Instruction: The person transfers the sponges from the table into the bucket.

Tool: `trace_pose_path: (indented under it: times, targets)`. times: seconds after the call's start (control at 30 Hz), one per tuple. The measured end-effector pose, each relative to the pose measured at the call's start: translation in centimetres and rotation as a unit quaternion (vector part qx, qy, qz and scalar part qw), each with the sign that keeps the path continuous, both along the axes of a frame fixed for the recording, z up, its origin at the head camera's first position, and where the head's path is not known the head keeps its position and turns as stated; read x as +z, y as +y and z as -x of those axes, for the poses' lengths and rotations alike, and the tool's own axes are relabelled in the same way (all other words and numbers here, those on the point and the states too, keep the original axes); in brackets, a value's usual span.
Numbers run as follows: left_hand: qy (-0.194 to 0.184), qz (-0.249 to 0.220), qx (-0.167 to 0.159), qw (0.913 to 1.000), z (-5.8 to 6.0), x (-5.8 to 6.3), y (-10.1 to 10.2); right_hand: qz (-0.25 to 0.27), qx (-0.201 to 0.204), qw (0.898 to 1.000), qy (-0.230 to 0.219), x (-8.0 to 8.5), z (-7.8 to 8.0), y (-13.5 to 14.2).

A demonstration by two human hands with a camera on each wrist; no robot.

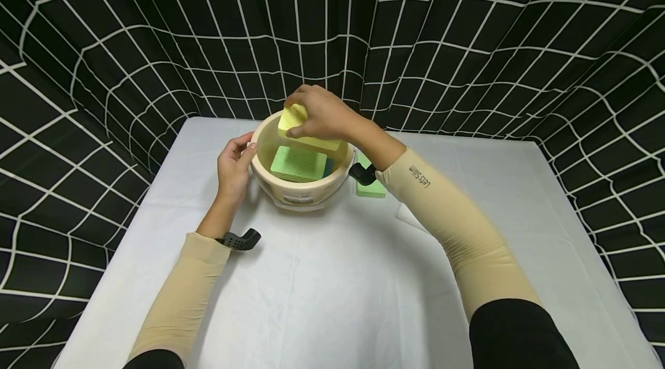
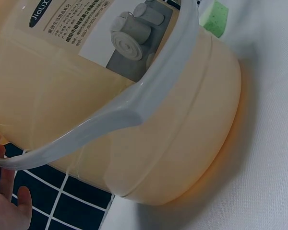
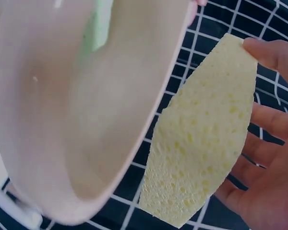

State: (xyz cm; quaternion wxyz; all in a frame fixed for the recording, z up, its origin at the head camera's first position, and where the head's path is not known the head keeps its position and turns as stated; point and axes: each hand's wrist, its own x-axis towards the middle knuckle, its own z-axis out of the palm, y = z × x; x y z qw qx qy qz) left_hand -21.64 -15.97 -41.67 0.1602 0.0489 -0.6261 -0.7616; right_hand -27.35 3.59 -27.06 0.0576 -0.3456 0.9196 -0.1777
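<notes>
A cream-colored bucket with a pale handle and a paper label stands on the white-covered table. My left hand grips its left rim, fingertips at the handle's end. Over the bucket's mouth, my right hand pinches a tilted yellow sponge between thumb and fingers. The sponge's pitted face fills much of the right wrist view. Inside the bucket lies a green sponge, with a blue edge showing beside it. Part of the bucket's interior is hidden by the yellow sponge.
Another green sponge lies on the table right of the bucket, partly behind my right wrist. A thin whitish flat piece pokes out under my right forearm. Black curtains with white grid lines surround the table.
</notes>
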Motion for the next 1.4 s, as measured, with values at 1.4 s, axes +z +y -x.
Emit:
trace_pose_path:
  times: [1.4]
  targets:
    - [0.007, -0.007, -0.004, 0.9999, 0.0, -0.1, -0.1, -0.100, 0.067, 0.992, -0.048, -6.4, 0.3, -2.7]
